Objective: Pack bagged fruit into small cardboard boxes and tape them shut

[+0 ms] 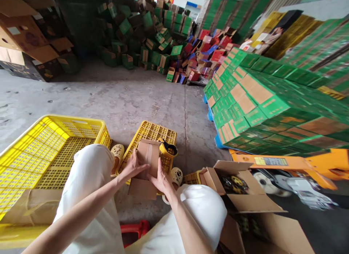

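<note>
A small brown cardboard box rests on an upturned yellow plastic crate between my feet. Its near flap hangs outward, and a seam runs along the upper face. My left hand grips the box's left side, thumb laid across the top. On the opposite side, my right hand holds the box near its front right corner, thumb pointing inward. Just right of the box, a yellow and black tape dispenser lies on the crate, apart from both hands. What is inside the box is hidden.
A large yellow basket stands left. Open cartons with dark and yellow items sit right, beside an orange pallet jack. Stacked green boxes fill a blue pallet. Heaped boxes lie behind; a red stool is below me.
</note>
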### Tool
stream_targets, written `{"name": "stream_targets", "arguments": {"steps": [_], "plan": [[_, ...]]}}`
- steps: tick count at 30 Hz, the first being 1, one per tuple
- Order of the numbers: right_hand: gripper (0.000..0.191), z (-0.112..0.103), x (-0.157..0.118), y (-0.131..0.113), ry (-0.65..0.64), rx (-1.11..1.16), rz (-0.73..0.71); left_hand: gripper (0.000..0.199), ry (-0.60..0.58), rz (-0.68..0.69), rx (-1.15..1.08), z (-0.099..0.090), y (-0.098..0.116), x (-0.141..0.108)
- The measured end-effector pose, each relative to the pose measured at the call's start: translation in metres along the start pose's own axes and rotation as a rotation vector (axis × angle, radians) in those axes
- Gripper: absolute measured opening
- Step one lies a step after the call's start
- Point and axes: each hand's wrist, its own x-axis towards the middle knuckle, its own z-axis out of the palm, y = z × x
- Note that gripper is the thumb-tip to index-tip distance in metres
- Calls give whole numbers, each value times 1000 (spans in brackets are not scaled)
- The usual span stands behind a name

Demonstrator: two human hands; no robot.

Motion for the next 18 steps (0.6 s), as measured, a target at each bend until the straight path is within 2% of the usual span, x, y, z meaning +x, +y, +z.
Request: {"name": "stream_targets", "arguments": {"steps": [3, 7, 15, 18], "plan": [[129, 5, 5, -9, -1, 6, 31, 153, -8, -2, 124, 19, -4, -6], [148, 2, 16, -20, -25, -30, 64, 153, 2, -17, 103, 23, -5, -4], [142, -7, 22, -11, -146, 82, 42, 146, -29, 58, 112, 17, -6, 0], [146, -3, 19, -10, -103, 114, 45, 155, -37, 14, 109, 15, -6, 3]]}}
